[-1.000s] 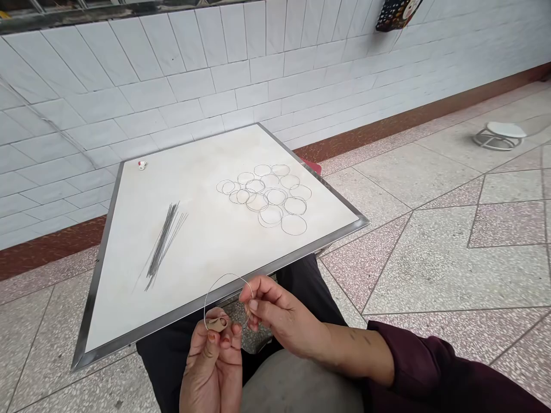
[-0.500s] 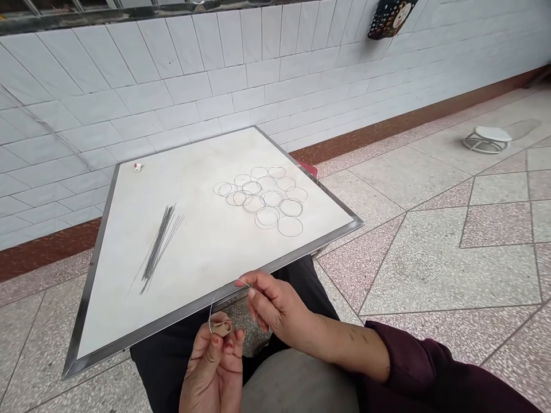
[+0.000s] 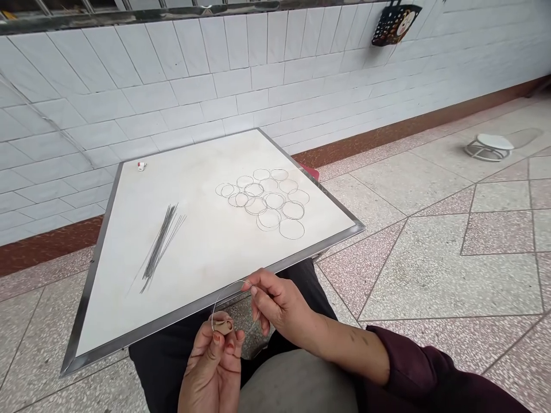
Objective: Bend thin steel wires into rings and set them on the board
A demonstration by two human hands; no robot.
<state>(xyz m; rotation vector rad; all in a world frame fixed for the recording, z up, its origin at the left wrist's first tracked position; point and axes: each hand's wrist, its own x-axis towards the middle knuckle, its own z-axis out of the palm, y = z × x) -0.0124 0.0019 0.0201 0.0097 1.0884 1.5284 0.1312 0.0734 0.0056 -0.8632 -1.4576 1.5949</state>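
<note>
My left hand (image 3: 213, 367) pinches a small tan piece (image 3: 224, 326) and one end of a thin wire loop (image 3: 228, 285) above my lap. The loop's other side is pinched by my right hand (image 3: 278, 304), which sits just past the near edge of the white table (image 3: 206, 246). On the table's left lies a bundle of straight wires (image 3: 160, 246). At its right lie several finished wire rings (image 3: 269, 199), laid touching one another.
A tiny red and white object (image 3: 142, 166) sits at the table's far left corner. The tiled wall (image 3: 172, 103) stands behind. A white stool (image 3: 491, 146) is on the floor at the far right. A dark patterned basket (image 3: 394, 24) hangs on the wall.
My right hand has drawn the wire in, so the loop is smaller and lower than before. The left hand kept its grip on the tan piece.
</note>
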